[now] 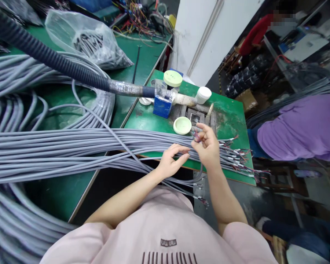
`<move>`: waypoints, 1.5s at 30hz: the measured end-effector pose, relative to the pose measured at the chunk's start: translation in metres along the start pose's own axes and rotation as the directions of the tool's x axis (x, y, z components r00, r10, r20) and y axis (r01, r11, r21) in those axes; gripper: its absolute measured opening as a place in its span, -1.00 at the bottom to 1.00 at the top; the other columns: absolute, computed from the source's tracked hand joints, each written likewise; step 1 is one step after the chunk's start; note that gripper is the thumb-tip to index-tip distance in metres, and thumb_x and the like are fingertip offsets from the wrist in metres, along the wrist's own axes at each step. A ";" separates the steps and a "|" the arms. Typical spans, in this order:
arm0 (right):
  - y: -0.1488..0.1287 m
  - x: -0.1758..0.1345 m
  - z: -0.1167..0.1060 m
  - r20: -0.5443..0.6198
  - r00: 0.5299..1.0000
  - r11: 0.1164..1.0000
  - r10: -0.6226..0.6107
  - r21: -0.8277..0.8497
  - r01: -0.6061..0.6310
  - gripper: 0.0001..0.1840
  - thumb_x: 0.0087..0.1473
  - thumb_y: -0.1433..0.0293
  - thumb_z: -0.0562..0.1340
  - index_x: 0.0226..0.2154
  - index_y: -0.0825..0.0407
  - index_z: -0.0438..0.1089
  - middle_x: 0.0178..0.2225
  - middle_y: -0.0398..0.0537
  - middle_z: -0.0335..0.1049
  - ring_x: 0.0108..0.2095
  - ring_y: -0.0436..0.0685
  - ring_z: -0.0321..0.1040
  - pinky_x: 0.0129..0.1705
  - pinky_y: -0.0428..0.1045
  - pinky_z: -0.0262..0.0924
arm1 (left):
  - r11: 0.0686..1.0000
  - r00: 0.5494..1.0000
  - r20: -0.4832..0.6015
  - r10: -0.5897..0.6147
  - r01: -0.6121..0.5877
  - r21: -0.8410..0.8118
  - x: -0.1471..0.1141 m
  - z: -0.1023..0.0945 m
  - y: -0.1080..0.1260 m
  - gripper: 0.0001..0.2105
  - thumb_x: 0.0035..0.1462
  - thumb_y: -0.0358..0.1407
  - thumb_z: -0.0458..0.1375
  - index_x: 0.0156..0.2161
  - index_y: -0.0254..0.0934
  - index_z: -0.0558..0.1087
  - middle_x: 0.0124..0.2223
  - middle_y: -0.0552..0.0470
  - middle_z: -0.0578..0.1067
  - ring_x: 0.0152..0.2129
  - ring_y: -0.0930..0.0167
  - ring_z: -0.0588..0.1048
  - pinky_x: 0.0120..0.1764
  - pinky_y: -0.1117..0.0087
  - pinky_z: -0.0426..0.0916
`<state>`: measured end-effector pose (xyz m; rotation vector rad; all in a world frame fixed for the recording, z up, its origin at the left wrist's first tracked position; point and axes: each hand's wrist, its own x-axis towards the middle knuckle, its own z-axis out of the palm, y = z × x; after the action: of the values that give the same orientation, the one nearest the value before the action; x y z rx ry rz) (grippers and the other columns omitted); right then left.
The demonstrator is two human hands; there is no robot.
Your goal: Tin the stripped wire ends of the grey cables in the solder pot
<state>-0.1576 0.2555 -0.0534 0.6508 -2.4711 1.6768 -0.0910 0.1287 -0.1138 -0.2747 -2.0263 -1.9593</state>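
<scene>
My right hand point(209, 148) pinches a grey cable's end, where a tuft of thin coloured wires point(196, 136) stands up between thumb and fingers. Just to its left is my left hand point(172, 160), its thumb and fingers apart with nothing visible between them. Beneath both hands runs a thick bundle of grey cables point(71, 145), laid across the green tables. Their stripped ends point(238, 157) fan out at the right, showing red, black and white wires. Beyond my right hand sit a small metal pot point(195, 118) with a shiny surface and a round pale-green dish point(182, 125).
A ribbed hose point(79, 75) crosses from upper left to a blue block point(162, 106). A white tub point(203, 95) and a pale-green lid point(173, 78) stand behind. Coiled cables point(104, 106) and a plastic bag point(89, 40) lie left. Someone in purple point(302, 128) is at right.
</scene>
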 end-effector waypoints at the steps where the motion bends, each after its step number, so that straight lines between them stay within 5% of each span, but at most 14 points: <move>1: -0.003 -0.009 0.008 -0.008 1.000 1.000 -0.006 0.005 0.006 -0.43 -0.06 0.43 0.22 0.06 -0.08 0.23 -0.36 -0.17 0.27 -0.28 0.07 0.29 -0.09 0.04 0.25 | 0.988 0.997 0.009 -0.073 0.073 -0.137 -0.002 0.003 0.004 -0.79 0.15 -0.19 0.17 -0.21 -0.30 0.50 -0.26 -0.06 0.53 -0.29 0.37 0.46 -0.16 0.33 0.31; 4: -0.009 -0.025 0.023 -0.001 1.000 1.000 0.021 -0.005 -0.021 -0.42 -0.04 0.43 0.23 0.08 -0.10 0.21 -0.26 -0.13 0.32 -0.17 0.10 0.31 0.03 0.09 0.22 | 0.884 0.975 0.074 -0.210 0.221 -0.412 -0.010 0.012 0.013 -0.70 0.01 -0.11 0.30 -0.26 -0.33 0.51 -0.25 -0.05 0.53 -0.28 0.36 0.48 -0.13 0.34 0.35; 8: -0.016 -0.032 0.013 0.089 0.996 1.000 0.010 -0.017 -0.009 -0.47 -0.03 0.35 0.29 0.04 -0.09 0.28 -0.16 -0.08 0.37 -0.08 0.16 0.33 0.08 0.15 0.19 | 0.741 0.928 0.163 -0.335 0.366 -0.563 -0.017 0.013 0.016 -0.62 -0.13 -0.03 0.37 -0.33 -0.33 0.54 -0.35 -0.02 0.53 -0.36 0.37 0.48 -0.19 0.33 0.38; 11: -0.018 -0.036 -0.003 0.235 0.972 1.000 0.004 -0.019 0.001 -0.75 0.08 0.26 0.25 -0.16 -0.05 0.44 -0.14 -0.03 0.42 -0.05 0.20 0.34 0.04 0.15 0.24 | 0.682 0.897 0.301 -0.323 0.441 -0.583 -0.020 0.008 0.014 -0.65 -0.12 -0.05 0.37 -0.36 -0.33 0.56 -0.38 -0.03 0.53 -0.40 0.38 0.48 -0.20 0.33 0.38; 14: -0.017 -0.042 -0.015 0.349 0.936 0.999 0.045 0.007 -0.051 -0.74 0.17 0.19 0.18 -0.30 -0.02 0.51 -0.18 -0.01 0.46 -0.08 0.20 0.38 -0.08 0.10 0.33 | 0.628 0.871 0.411 -0.269 0.482 -0.611 -0.023 0.005 0.011 -0.68 -0.08 -0.08 0.37 -0.35 -0.33 0.57 -0.38 -0.03 0.53 -0.42 0.42 0.47 -0.21 0.38 0.37; 18: -0.011 -0.049 -0.022 0.262 0.963 0.997 0.065 0.014 -0.071 -0.73 0.10 0.16 0.26 -0.24 -0.05 0.54 -0.17 -0.01 0.50 -0.09 0.21 0.40 -0.03 0.14 0.30 | 0.592 0.859 0.437 -0.267 0.503 -0.629 -0.026 0.004 0.010 -0.72 -0.05 -0.12 0.37 -0.28 -0.27 0.60 -0.37 -0.01 0.54 -0.41 0.46 0.47 -0.21 0.43 0.35; 21: -0.010 -0.054 -0.021 0.306 0.952 0.995 0.033 0.079 -0.060 -0.73 0.13 0.15 0.23 -0.33 -0.05 0.56 -0.22 -0.01 0.52 -0.10 0.21 0.41 0.00 0.14 0.27 | 0.576 0.826 0.489 -0.281 0.553 -0.602 -0.027 0.005 0.011 -0.69 -0.10 -0.10 0.39 -0.30 -0.28 0.61 -0.39 -0.02 0.54 -0.43 0.46 0.47 -0.23 0.43 0.35; 24: -0.009 -0.058 -0.015 0.352 0.932 0.965 0.081 0.208 -0.162 -0.68 0.14 0.09 0.22 -0.35 -0.05 0.56 -0.36 -0.04 0.48 -0.29 0.17 0.45 -0.24 0.07 0.36 | 0.571 0.793 0.528 -0.304 0.596 -0.565 -0.025 0.006 0.013 -0.65 -0.17 -0.04 0.40 -0.38 -0.32 0.60 -0.42 -0.03 0.54 -0.45 0.45 0.47 -0.23 0.41 0.36; 27: -0.003 -0.059 -0.010 0.300 0.945 0.910 0.133 0.340 -0.236 -0.69 0.10 0.08 0.26 -0.38 -0.04 0.55 -0.46 -0.09 0.42 -0.48 0.09 0.38 -0.44 -0.01 0.31 | 0.636 0.800 0.482 -0.358 0.587 -0.502 -0.021 0.000 0.016 -0.64 -0.16 -0.05 0.39 -0.46 -0.36 0.57 -0.44 -0.04 0.53 -0.46 0.45 0.46 -0.25 0.40 0.35; 31: 0.002 -0.058 -0.010 0.277 0.955 0.877 0.107 0.426 -0.222 -0.76 0.11 0.17 0.29 -0.40 -0.02 0.55 -0.39 -0.08 0.46 -0.35 0.11 0.39 -0.28 -0.01 0.28 | 0.753 0.860 0.270 -0.433 0.509 -0.416 -0.012 -0.015 0.031 -0.70 -0.16 -0.16 0.41 -0.50 -0.37 0.47 -0.57 0.09 0.42 -0.62 0.58 0.30 -0.47 0.53 0.22; 36: 0.003 -0.056 -0.009 0.299 0.949 0.864 0.100 0.448 -0.232 -0.79 0.12 0.22 0.29 -0.41 -0.03 0.55 -0.40 -0.09 0.47 -0.35 0.10 0.38 -0.28 -0.02 0.23 | 0.846 0.932 0.032 -0.360 0.341 -0.411 -0.002 -0.021 0.054 -0.75 -0.11 -0.19 0.36 -0.45 -0.36 0.49 -0.63 0.15 0.33 -0.68 0.61 0.20 -0.58 0.55 0.08; 45: -0.002 -0.055 -0.005 0.273 0.961 0.945 0.044 0.299 -0.129 -0.79 0.14 0.24 0.27 -0.41 -0.02 0.55 -0.41 -0.11 0.43 -0.34 0.08 0.35 -0.23 -0.03 0.20 | 0.776 0.884 -0.052 -0.465 0.379 -0.505 0.010 -0.011 0.055 -0.70 -0.16 -0.16 0.36 -0.36 -0.36 0.53 -0.72 0.24 0.20 -0.76 0.65 0.09 -0.65 0.56 -0.02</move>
<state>-0.1079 0.2757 -0.0660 0.8587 -2.4496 2.1787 -0.0805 0.1193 -0.0584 0.2787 -1.5487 -2.6528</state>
